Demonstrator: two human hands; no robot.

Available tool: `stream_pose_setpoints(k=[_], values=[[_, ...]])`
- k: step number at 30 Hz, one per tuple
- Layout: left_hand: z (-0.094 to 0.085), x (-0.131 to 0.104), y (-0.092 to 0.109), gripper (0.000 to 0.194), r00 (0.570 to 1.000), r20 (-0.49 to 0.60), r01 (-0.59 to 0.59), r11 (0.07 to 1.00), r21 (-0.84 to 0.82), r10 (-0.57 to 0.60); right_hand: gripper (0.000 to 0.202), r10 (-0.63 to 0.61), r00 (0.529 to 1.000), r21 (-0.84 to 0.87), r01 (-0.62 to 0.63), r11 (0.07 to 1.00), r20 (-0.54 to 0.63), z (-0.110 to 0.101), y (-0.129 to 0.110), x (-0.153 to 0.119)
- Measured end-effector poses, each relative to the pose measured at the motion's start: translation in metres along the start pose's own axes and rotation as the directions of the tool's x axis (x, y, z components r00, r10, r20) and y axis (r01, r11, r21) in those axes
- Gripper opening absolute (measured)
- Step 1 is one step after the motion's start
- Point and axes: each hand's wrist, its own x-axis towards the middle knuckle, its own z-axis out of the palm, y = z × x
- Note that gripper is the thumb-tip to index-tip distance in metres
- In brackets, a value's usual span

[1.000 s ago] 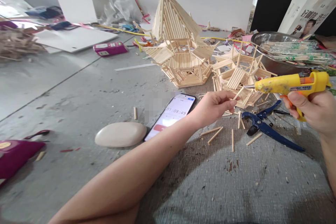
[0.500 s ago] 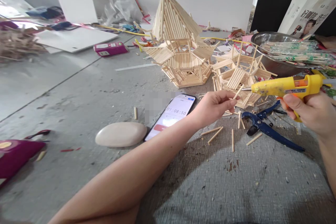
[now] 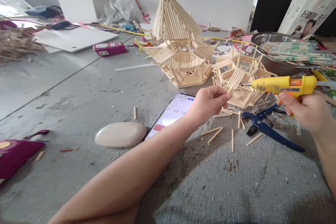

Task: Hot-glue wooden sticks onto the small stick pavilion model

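Counting the things on the grey concrete floor (image 3: 78, 91) gives two models built of pale wooden sticks: one tall tower with a steep pointed roof (image 3: 177, 24), set toward the floor's back edge, and one lower, open frame of sticks (image 3: 244, 97) just to its right. Around them are one black-edged smartphone (image 3: 172, 112) showing a timer, one smooth cream oval object (image 3: 120, 134) beside it, one dark blue hand cutter (image 3: 265, 129), one round steel bowl (image 3: 278, 65) near the floor's right edge, and two purple boxy devices, one (image 3: 110, 49) farther back and one (image 3: 18, 157) at the left. At least eight short loose sticks (image 3: 232, 140) lie in front of the low frame. Compared with half a second ago, the left hand (image 3: 211, 101) has drawn slightly leftward, away from the yellow glue gun (image 3: 283, 84), and the metal nozzle (image 3: 247, 84), which then met the stick, now points at open space beside it; the right hand (image 3: 307, 110) has shifted a little to the left. The left thumb and forefinger are pinched almost together on one thin pale stick (image 3: 230, 91), in front of the low frame; its far end blends into the frame behind. The right fingers curl firmly around the gun's handle, near its orange trigger.
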Motion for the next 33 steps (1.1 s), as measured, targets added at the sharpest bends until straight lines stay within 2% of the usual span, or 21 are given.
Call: stream_pose_setpoints(k=[4, 9, 24, 33], values=[[0.002, 0.000, 0.000, 0.015, 1.000, 0.004, 0.018, 1.000, -0.018, -0.018, 0.044, -0.095, 0.995, -0.216, 0.087, 0.972, -0.024, 0.005, -0.011, 0.001], [0.003, -0.001, 0.001, 0.013, 1.000, -0.004, 0.011, 0.999, -0.040, -0.011, 0.043, -0.201, 0.978, -0.353, 0.169, 0.920, -0.056, 0.011, -0.015, 0.003], [0.003, -0.002, 0.004, 0.013, 1.000, -0.004, 0.016, 0.999, -0.046, -0.017, 0.047, -0.181, 0.981, -0.382, 0.141, 0.913, -0.070, 0.017, -0.006, 0.004], [0.004, -0.001, 0.001, 0.017, 0.999, -0.008, 0.034, 0.998, -0.057, -0.035, 0.047, -0.235, 0.971, -0.425, 0.191, 0.885, -0.052, 0.017, -0.009, 0.004]])
